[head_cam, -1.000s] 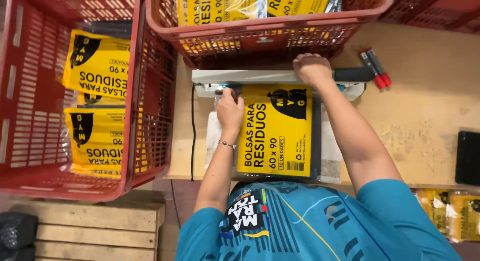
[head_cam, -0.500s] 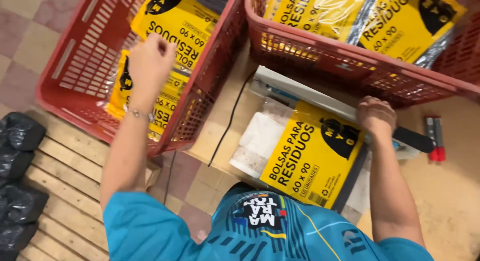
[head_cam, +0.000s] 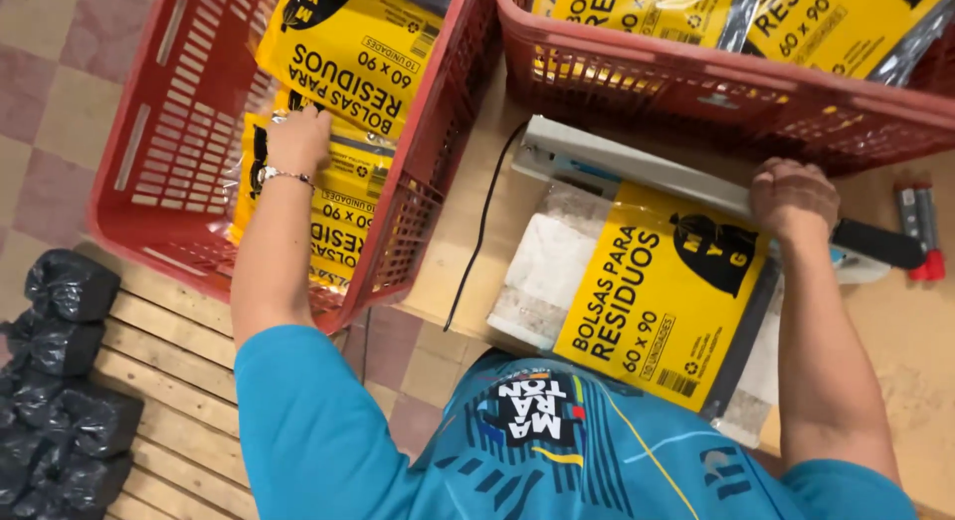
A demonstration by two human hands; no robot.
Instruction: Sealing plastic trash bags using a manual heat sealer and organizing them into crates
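The left hand [head_cam: 296, 140] rests on a yellow packet [head_cam: 343, 197] in the red basket [head_cam: 139, 142] — grip unclear; the right hand [head_cam: 793, 199] presses the sealer bar [head_cam: 637, 172], clenched — over another packet [head_cam: 662, 291].

two red crates [head_cam: 129, 172] — two hands [head_cam: 296, 140]

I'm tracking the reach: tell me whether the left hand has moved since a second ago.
Yes. The left hand left the yellow packet by the sealer and now rests on packets inside the red basket to its left.
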